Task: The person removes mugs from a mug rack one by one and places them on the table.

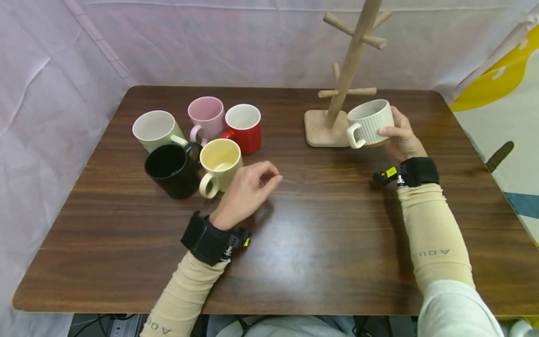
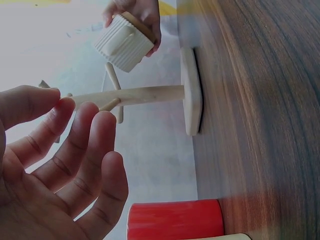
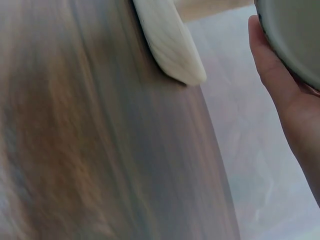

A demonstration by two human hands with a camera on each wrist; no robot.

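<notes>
My right hand (image 1: pixel 402 135) grips a white ribbed mug (image 1: pixel 374 127) by its side, thumb on the outer wall. The mug is raised off the table, its handle pointing left toward the wooden mug tree (image 1: pixel 351 70). In the left wrist view the held mug (image 2: pixel 117 45) appears beside the tree's lower pegs, with a tan band at its bottom. My left hand (image 1: pixel 248 189) hovers by the yellow mug (image 1: pixel 227 171), its fingers loosely bent and holding nothing. In the right wrist view only part of the grey-white mug (image 3: pixel 300 35) shows.
Left of the tree stand a red mug (image 1: pixel 249 138), a pink mug (image 1: pixel 210 122), a pale green mug (image 1: pixel 170 128) and a black mug (image 1: pixel 177 180), close together with the yellow one. The tree's square base (image 1: pixel 316 131) rests on the brown table (image 1: pixel 320 262) near its back edge.
</notes>
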